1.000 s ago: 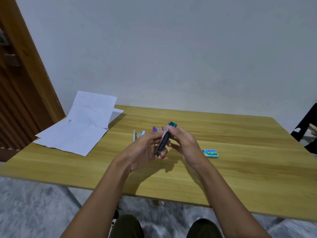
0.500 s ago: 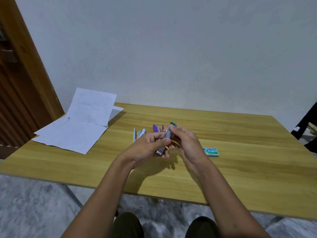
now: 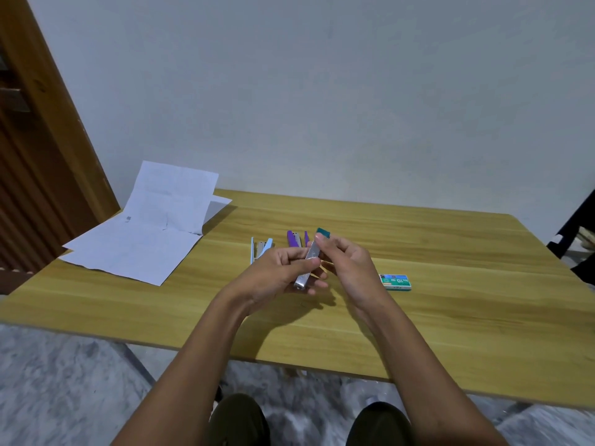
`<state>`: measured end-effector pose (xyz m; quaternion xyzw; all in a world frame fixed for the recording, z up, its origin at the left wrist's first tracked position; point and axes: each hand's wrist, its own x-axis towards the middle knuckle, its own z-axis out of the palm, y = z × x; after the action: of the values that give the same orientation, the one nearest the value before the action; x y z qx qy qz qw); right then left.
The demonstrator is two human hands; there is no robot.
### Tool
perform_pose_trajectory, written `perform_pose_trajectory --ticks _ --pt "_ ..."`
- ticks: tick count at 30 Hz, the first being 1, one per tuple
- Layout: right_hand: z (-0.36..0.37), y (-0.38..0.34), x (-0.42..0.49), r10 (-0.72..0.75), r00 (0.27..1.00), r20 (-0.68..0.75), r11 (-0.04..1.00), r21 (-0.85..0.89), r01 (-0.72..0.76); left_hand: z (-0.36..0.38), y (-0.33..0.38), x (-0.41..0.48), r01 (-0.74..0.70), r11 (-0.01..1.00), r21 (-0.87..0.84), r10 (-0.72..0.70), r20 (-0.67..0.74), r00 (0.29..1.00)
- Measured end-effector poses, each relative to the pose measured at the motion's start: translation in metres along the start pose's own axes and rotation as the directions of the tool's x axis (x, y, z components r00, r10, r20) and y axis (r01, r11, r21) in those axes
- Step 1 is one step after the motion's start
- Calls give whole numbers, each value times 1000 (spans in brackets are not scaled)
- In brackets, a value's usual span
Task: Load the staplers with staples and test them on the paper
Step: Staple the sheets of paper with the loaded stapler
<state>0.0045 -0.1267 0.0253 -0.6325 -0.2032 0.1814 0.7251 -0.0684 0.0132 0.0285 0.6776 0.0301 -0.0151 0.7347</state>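
Together the bare forearms reach forward over the wooden desk [image 3: 450, 317]. The left hand [image 3: 277, 278] curls its grip round the lower end of the slim silvery stapler [image 3: 308, 263], and the right hand [image 3: 349, 265] pinches it near its teal tip. Its long axis slants up and away. Just beyond the grip lie a purple stapler [image 3: 293, 238] and a pale-blue stapler [image 3: 261, 249]; right of it lies a green staple box [image 3: 395, 282].

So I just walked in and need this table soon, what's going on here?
A person is working on a teal stapler held above the wooden table. The left hand grips its lower end and the right hand pinches its metal part near the top. A light blue stapler and a purple stapler lie just behind, a box of staples to the right, and sheets of paper at the far left.
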Motion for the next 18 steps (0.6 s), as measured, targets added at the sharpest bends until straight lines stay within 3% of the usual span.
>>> perform_pose_trajectory --ticks 3,5,6,8,10,12,14,16,18 --pt "6 1 5 -7 1000 -29 999 47 8 -8 7 -4 -30 994 104 42 -121 992" --pt "15 0 9 17 999 -46 998 57 -15 -26 9 -7 -30 982 187 95 -347 933" --pt "19 0 11 32 998 -48 999 45 -30 -38 7 -8 4 969 248 120 -484 867" --pt "31 0 14 70 997 -23 998 -5 -70 -65 1 -13 174 894 414 204 -720 663" --pt "44 1 16 116 993 35 990 -82 -113 -91 -6 -23 357 790 499 270 -805 528" --pt "58 3 20 139 985 98 975 -187 -119 -111 -11 -33 545 652 527 249 -828 503" --pt "75 4 27 143 978 152 958 -270 -98 -129 -19 -43 681 503 532 174 -834 523" --pt "90 4 36 153 972 176 942 -323 -90 -144 -30 -49 746 398 534 112 -835 538" --pt "106 3 50 168 970 173 916 -391 -88 -151 -41 -54 765 320 559 140 -826 546"
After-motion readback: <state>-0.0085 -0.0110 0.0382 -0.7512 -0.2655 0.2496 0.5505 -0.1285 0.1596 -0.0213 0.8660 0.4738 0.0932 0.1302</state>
